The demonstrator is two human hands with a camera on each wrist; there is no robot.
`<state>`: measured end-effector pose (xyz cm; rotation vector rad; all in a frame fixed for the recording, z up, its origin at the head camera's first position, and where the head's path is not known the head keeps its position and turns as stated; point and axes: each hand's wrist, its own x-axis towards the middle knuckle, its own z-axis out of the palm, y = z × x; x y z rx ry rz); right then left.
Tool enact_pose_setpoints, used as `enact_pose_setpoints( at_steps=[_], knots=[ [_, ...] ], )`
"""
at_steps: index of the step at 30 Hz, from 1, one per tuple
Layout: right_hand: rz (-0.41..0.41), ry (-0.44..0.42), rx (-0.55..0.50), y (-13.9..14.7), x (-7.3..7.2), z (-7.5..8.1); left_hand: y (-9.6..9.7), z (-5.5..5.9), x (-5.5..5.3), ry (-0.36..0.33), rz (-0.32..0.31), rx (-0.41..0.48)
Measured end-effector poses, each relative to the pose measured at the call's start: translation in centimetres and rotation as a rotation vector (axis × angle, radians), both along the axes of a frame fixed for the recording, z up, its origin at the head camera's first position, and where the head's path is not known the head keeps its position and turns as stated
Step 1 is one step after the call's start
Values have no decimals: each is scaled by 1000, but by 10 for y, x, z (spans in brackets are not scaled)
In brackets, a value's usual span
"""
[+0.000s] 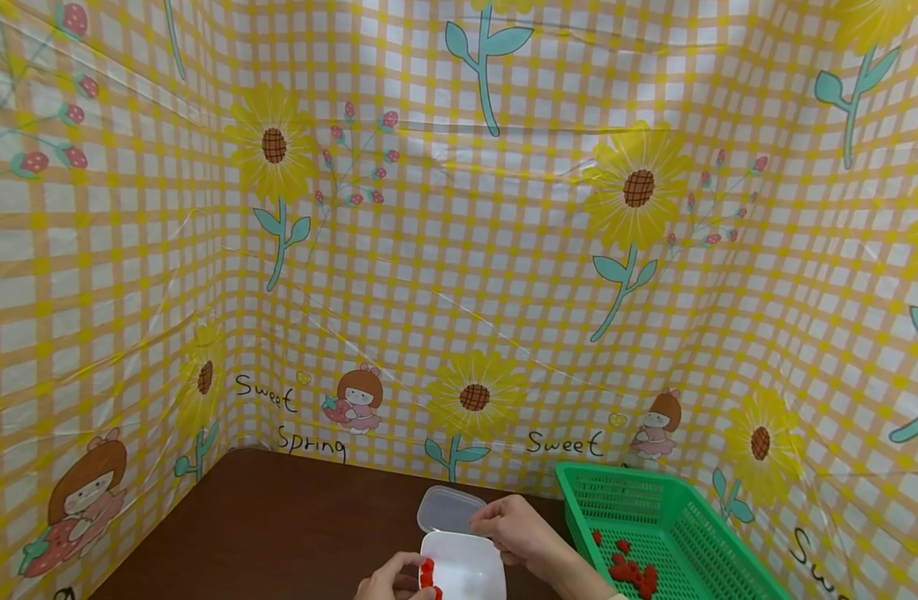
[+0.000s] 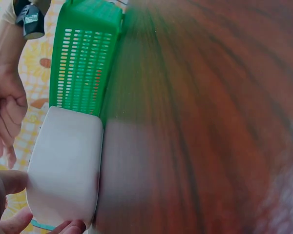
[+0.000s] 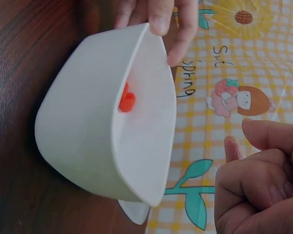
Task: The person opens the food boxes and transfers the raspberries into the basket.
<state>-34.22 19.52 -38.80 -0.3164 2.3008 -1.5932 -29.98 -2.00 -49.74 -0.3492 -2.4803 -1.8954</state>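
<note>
While the left hand (image 1: 387,578) grips the white tub (image 1: 470,571) at bottom centre of the frame, red pieces (image 1: 427,573) inside, the right hand (image 1: 517,532) hovers beside it: fingers curled, thumb and fingertip parted, nothing visibly held. Lid (image 1: 447,508): worktop (image 1: 294,525), just above tub. Green basket (image 1: 620,496), more red pieces inside: lower right.

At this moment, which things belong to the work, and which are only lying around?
Seemingly in the work:
white container, in left hand
red pieces inside it
green basket with more red pieces

Probably only lying around:
translucent lid-like piece
patterned cloth, backdrop only
</note>
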Motion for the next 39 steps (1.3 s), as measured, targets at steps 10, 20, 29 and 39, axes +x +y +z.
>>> enact_pose_setpoints(
  at_steps=[10, 20, 29, 39],
  knots=[
    [45, -36, 25, -12, 2, -20, -1, 0, 2, 10, -22, 23],
    [-1, -58, 109, -19, 1, -36, 0, 1, 3, 32, -2, 24],
    [32, -26, 118, -25, 2, -50, 1, 3, 4, 25, 16, 15],
    [15, 116, 341, -33, 1, -61, 1, 3, 4, 23, 6, 23]
  ],
)
